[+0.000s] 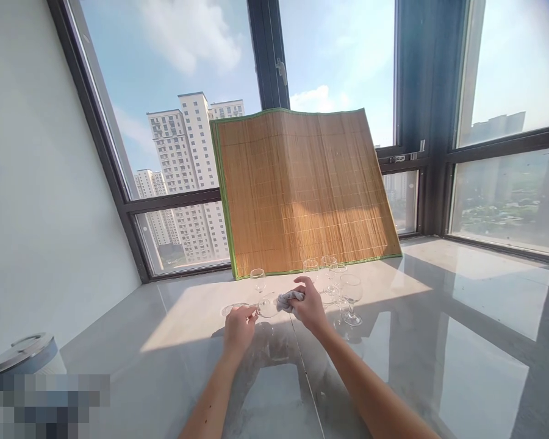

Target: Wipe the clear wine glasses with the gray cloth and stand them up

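Note:
My left hand [238,326] grips the stem of a clear wine glass [261,306] held on its side, base to the left, bowl to the right. My right hand [307,306] presses a small grey cloth [287,299] against the bowl's rim. Both hands hover just above a glossy grey floor [439,366]. Behind them stand several other clear wine glasses: one alone [258,280] to the left, a cluster [336,286] to the right.
A bamboo mat with a green edge [302,189] leans against tall windows behind the glasses. A white wall runs along the left. A round grey lidded container [22,353] sits at the lower left. Sunlit patches fall across the floor.

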`<state>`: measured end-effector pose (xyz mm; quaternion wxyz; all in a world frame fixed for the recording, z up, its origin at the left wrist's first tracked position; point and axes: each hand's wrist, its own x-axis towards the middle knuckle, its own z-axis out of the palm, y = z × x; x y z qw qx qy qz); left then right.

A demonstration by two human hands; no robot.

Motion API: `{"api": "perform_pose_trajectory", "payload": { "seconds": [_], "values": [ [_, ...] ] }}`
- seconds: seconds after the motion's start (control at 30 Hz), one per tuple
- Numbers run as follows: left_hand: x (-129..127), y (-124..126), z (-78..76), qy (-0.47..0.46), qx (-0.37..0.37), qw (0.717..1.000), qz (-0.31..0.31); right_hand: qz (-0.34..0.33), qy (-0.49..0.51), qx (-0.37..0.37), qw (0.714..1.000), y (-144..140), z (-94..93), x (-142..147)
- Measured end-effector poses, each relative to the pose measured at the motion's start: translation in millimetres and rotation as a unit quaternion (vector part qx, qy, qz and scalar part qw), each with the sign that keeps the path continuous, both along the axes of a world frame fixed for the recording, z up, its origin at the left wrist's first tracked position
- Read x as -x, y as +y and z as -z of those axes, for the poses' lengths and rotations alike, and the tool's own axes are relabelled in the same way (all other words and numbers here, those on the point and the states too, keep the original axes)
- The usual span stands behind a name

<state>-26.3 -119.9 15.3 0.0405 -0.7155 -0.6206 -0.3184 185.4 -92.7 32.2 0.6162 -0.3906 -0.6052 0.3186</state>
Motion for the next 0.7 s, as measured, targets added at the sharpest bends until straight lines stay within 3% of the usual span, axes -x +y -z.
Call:
{"api": "perform_pose_trajectory", "payload": {
  "seconds": [0.2, 0.4, 0.57, 0.7],
  "values": [
    [-3.7, 0.4, 2.7, 0.02, 0.007, 0.998, 0.064, -0.127, 0.029, 0.063, 0.989, -5.4, -1.0, 7.2],
    [-2.6, 0.3, -1.7, -0.146, 0.069, 0.977, 0.137, -0.187, 0.103, 0.083, 0.973, -11.1, -11.7, 1.0],
    [-8.9, -3.6, -6.7, -0.313, 0.183, 0.914, 0.18, -0.098, 0.222, 0.077, 0.967, -10.7, -17.2, -0.7],
    [-17.3, -11.0, -9.5, -0.376, 0.228, 0.876, 0.2, -0.013, 0.245, 0.062, 0.968, -9.1, -17.0, -1.8]
  ]
}}
